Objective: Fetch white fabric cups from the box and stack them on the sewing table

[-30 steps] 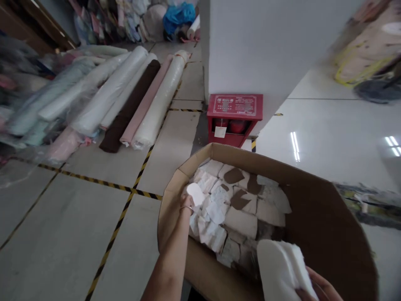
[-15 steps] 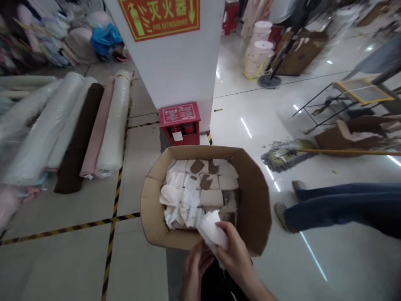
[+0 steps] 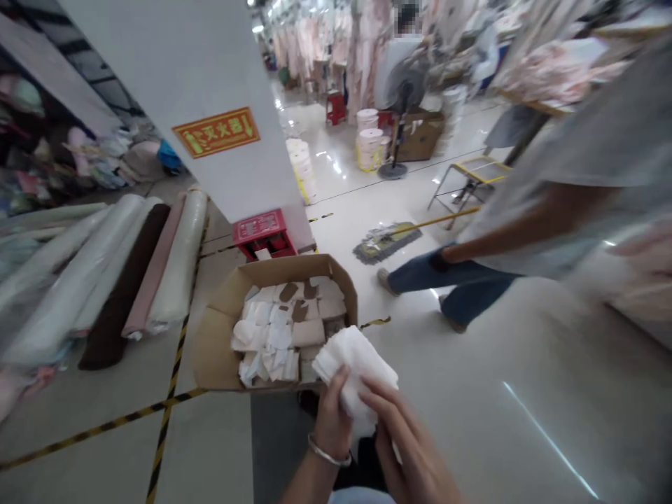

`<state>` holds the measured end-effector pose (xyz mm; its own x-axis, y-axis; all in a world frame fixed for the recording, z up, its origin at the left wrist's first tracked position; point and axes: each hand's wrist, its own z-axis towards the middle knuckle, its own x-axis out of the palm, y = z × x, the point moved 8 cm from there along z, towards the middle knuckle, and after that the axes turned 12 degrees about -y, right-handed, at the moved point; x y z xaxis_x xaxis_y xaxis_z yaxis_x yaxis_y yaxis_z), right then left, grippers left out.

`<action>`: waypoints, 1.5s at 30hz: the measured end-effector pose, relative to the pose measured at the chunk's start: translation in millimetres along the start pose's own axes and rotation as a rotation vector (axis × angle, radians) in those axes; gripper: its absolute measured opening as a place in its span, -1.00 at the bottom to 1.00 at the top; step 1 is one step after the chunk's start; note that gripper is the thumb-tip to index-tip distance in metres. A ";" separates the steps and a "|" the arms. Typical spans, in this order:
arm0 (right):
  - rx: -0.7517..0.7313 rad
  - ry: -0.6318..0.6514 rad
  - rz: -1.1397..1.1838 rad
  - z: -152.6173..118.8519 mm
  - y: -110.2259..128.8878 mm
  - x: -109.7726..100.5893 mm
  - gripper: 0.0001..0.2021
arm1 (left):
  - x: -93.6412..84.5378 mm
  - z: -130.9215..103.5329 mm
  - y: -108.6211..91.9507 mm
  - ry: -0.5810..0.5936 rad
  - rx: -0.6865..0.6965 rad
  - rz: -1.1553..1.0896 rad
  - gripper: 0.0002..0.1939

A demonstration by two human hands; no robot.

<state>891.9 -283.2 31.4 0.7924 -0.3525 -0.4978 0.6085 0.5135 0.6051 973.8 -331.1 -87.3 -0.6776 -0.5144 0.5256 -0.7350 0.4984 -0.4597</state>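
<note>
Rising behind the grip, up and left: pale column [image 3: 173,63], biggest thing around. Another person [image 3: 577,154] up and right of the grip, well apart. Cardboard box [image 3: 215,357] just beyond and left of the grip, piles [image 3: 309,333] of beige and white pieces inside. White stack [image 3: 362,357] sits in the grip, overlapping the box's near right corner in view; thin layers, far edge slightly fanned. Probably light, soft, bendy, hard to break; loose layers could slide, so best pinched through full thickness at the near edge, thumb on top. Left hand [image 3: 334,423] clamped on the stack's near left side, thumb pressed on the top face, fingers underneath hidden. Right hand [image 3: 409,437] lays fingers over the near right edge, slightly spread; thumb hidden, can't tell if it pinches. Smallest: metal bangle [image 3: 330,453] on the left wrist, just below the grip.
</note>
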 end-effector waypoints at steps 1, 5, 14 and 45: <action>0.016 -0.080 -0.070 -7.9 -6.6 -34.2 -0.62 | 17.6 -10.2 19.1 0.032 -0.006 0.032 -0.57; 0.257 -0.344 -0.297 -51.6 -44.2 -154.0 -0.69 | 86.1 -58.0 97.6 0.229 -0.035 0.282 -0.48; 0.931 -0.763 0.306 -165.2 -105.3 -302.4 -0.60 | 183.3 -141.9 249.6 0.606 -0.243 0.771 -0.53; 0.459 -1.121 -1.710 -384.4 -132.8 -906.0 -0.71 | 492.4 -425.7 918.9 1.210 -0.934 1.378 -0.41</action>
<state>76.8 268.7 163.1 -0.8685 -0.4540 -0.1988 0.4126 -0.8846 0.2176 -24.4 170.6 53.7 -0.0107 0.8587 0.5123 0.6328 0.4025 -0.6615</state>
